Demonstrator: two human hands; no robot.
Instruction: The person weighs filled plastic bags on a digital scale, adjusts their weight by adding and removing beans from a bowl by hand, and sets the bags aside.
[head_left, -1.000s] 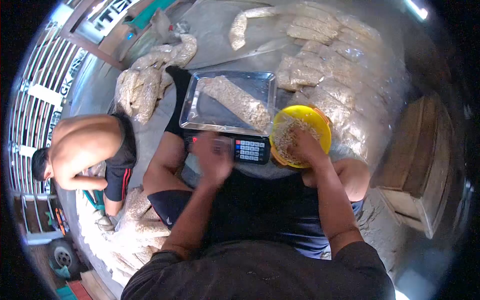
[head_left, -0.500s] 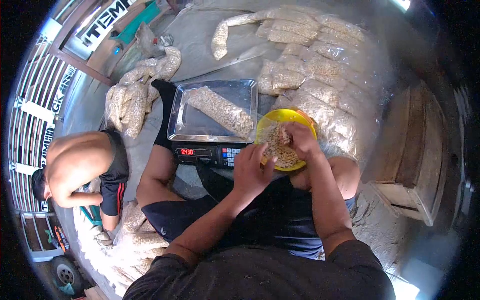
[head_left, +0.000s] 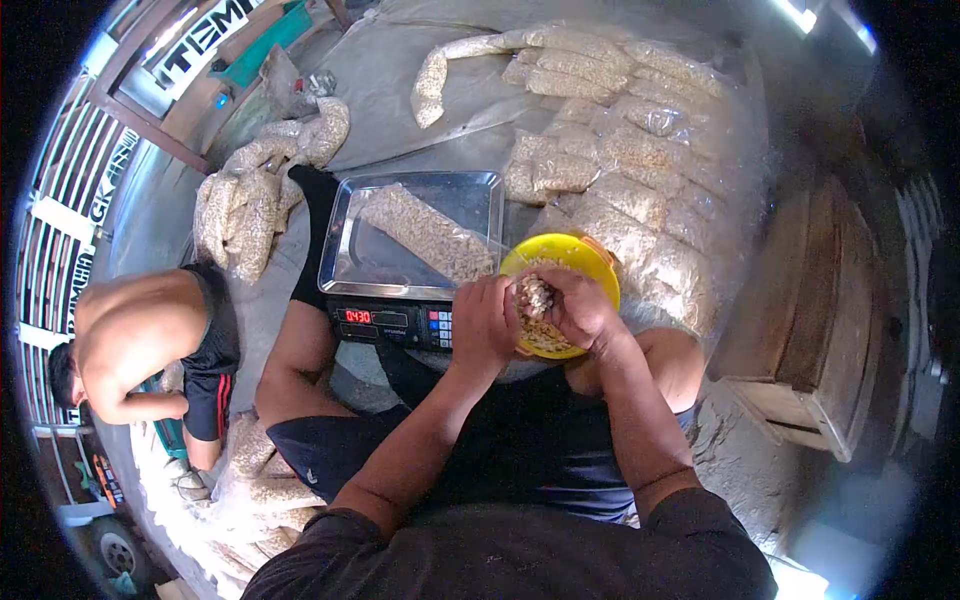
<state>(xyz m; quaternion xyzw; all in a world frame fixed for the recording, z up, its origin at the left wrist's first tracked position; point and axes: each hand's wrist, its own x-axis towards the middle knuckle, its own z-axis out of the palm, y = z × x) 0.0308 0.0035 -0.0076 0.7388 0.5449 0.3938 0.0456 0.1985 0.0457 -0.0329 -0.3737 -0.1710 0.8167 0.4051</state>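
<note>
A long clear bag of pale grains [head_left: 425, 232] lies slantwise on the metal tray [head_left: 345, 282] of a digital scale [head_left: 390, 325], whose red display reads 0.430. My right hand [head_left: 580, 308] is closed around a clump of grains [head_left: 535, 297] over the yellow bowl [head_left: 605, 275], which holds more loose grains. Beside it my left hand [head_left: 487, 322] has its fingers bent at the bag's open end, near the bowl's left rim. What the left fingers pinch is too small to make out.
Many filled bags [head_left: 640, 160] lie on the floor at the upper right, others [head_left: 245, 205] at the upper left and lower left. At far left a person [head_left: 145, 335] sits bent over. A wooden box [head_left: 800, 390] stands at the right.
My right hand has lifted grains out of the bowl towards the left. My left hand has come from over the scale to meet it and closed. The view has shifted slightly.
</note>
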